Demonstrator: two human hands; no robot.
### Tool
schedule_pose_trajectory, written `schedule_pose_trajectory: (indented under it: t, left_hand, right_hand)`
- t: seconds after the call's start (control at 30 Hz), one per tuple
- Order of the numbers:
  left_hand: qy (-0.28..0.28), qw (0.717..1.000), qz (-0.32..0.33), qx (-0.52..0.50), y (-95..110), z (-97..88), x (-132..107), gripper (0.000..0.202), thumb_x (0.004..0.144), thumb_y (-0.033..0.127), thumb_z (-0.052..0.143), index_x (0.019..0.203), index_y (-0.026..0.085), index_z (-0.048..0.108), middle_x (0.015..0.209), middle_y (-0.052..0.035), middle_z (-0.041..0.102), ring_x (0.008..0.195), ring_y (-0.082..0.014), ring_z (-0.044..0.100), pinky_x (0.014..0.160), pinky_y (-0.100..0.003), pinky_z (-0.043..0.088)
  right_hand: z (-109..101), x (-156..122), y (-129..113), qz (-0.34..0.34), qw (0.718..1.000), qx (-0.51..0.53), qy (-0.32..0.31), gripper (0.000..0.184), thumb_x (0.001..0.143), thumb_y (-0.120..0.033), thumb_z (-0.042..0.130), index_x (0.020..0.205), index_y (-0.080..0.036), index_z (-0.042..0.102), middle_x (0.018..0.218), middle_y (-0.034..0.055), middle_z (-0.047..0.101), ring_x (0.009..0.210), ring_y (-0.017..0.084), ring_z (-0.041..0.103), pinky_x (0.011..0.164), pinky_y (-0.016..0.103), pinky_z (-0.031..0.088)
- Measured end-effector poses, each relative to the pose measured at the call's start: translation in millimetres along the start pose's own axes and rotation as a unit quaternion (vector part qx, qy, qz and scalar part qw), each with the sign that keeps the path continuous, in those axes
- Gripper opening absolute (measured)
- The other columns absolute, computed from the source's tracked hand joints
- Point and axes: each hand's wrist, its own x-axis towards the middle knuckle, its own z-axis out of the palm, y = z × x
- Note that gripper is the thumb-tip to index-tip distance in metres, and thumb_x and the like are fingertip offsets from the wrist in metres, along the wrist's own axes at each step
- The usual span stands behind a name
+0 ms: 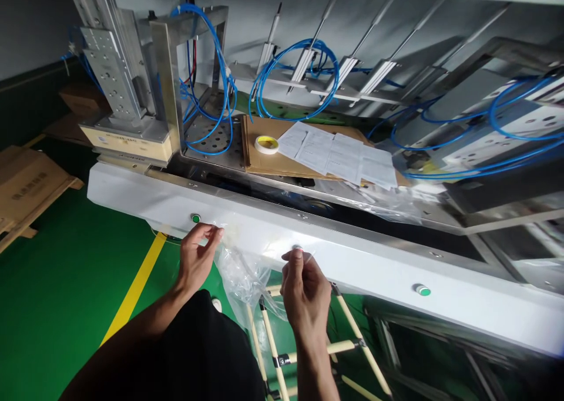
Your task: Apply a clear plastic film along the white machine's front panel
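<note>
My left hand point(198, 257) is closed, thumb against fingers, at the edge of a crumpled clear plastic film point(242, 275) that hangs down in front of a long white panel point(365, 266). A green push button point(195, 218) sits in the panel just above that hand. My right hand point(306, 292) pinches thumb to forefinger near the middle of the panel, right over another button mostly hidden by the fingertips. What the right fingers hold is too small to make out. Further right on the panel is a second green button point(423, 290).
Behind the panel, a cardboard sheet point(264, 128) carries a tape roll point(267, 145) and printed papers point(339, 154). Blue hoses point(299, 116) loop around metal cylinders point(304, 65). A cream pipe frame point(343, 347) stands below. Cardboard point(35, 184) lies on a pallet at left.
</note>
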Motion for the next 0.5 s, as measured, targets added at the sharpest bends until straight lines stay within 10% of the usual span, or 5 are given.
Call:
schedule_pose_trajectory:
  t: [0.27,0.5]
  left_hand:
    - [-0.181,0.975,-0.12,-0.044,9,-41.7,28,0.031,0.074,0.046,0.091,0.074,0.018,0.077,0.068,-0.003,0.072,0.066,-0.0182,0.069,0.066,-0.03,0.057]
    - [-0.177,0.938,-0.189,-0.23,7,-27.2,26,0.061,0.083,0.079,0.068,0.09,0.018,0.076,0.095,-0.0118,0.077,0.091,-0.0245,0.072,0.08,-0.036,0.058]
  right_hand:
    - [-25,21,1,0.01,0.998,-0.022,-0.055,0.07,0.082,-0.091,0.06,0.081,-0.021,0.061,0.054,-0.0065,0.038,0.048,0.01,0.031,0.043,0.026,0.023]
    - [-11,24,-9,0.048,0.994,0.088,-0.037,0.062,0.085,-0.083,0.066,0.081,-0.022,0.058,0.051,-0.0089,0.035,0.044,0.008,0.026,0.041,0.023,0.019]
